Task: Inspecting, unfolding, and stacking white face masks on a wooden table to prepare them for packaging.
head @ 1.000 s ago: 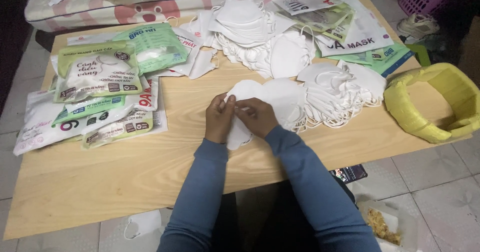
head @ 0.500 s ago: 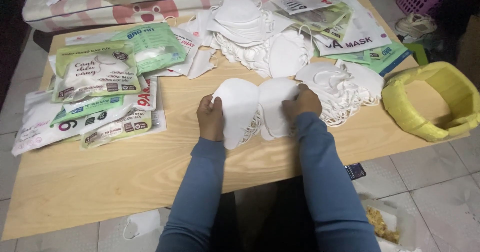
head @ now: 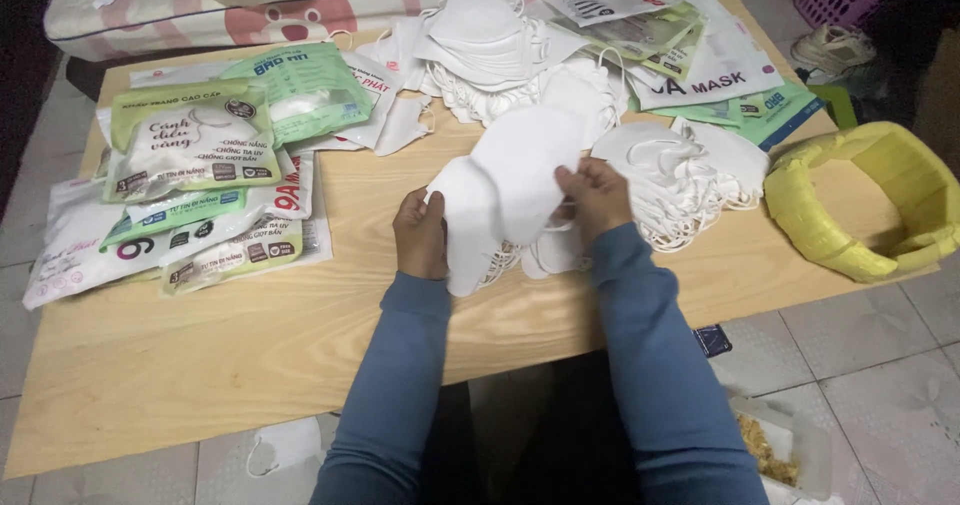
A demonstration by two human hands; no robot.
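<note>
Lifted off the table (head: 300,335), both hands (head: 505,220) hide the masks' (head: 505,190) lower edges.

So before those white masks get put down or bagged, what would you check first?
1. Left hand grips the stack of white fabric face masks: ok, it holds the stack's left edge.
2. Right hand grips too: ok, on the right edge.
3. Stack lifted off the pale wooden tabletop: ok, it is tilted up.
4. Masks lined up evenly: not ok, they are fanned and offset.
5. Ear loops free of tangles: cannot tell, loops hang below, partly hidden.
6. Green and white printed plastic packets within reach: ok, they lie to the left.
</note>
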